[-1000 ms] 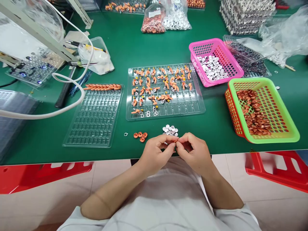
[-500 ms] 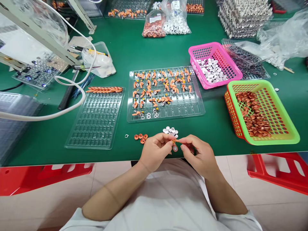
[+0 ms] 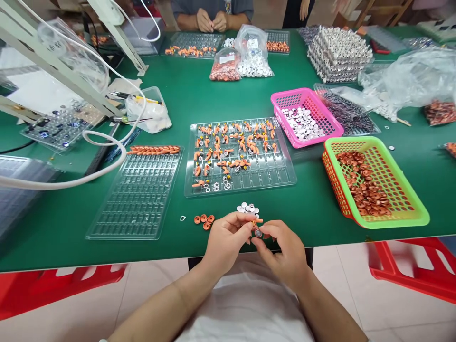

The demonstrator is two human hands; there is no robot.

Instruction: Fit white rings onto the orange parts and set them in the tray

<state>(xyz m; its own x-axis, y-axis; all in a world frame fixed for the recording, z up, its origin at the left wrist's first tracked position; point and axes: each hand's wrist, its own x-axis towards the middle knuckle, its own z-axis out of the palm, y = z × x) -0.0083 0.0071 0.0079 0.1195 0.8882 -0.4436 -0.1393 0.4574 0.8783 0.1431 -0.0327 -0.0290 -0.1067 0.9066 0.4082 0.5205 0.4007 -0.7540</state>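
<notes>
- Right hand (image 3: 285, 251) is shifting, compared with the frame half a second earlier, from the orange tip of the small assembly (image 3: 258, 232) to its round end; the view is now also taking in a co-worker's hands (image 3: 212, 20) at the far edge.
- Left hand (image 3: 224, 240) is pinching the small assembly between closed thumb and fingertips, near the front edge of the green table (image 3: 302, 209).
- The right hand's thumb and forefinger are standing slightly parted at the round end; whether they are gripping it cannot be told.
- White discs (image 3: 248, 208) are lying just beyond the fingertips, and orange cups (image 3: 204, 220) are resting beside the left hand.
- The compartmented tray (image 3: 263, 178) is holding orange pieces and pale rings farther back.
- To the right, the pink basket (image 3: 302, 92) is containing white pieces, the green basket (image 3: 392, 224) copper-coloured ones.
</notes>
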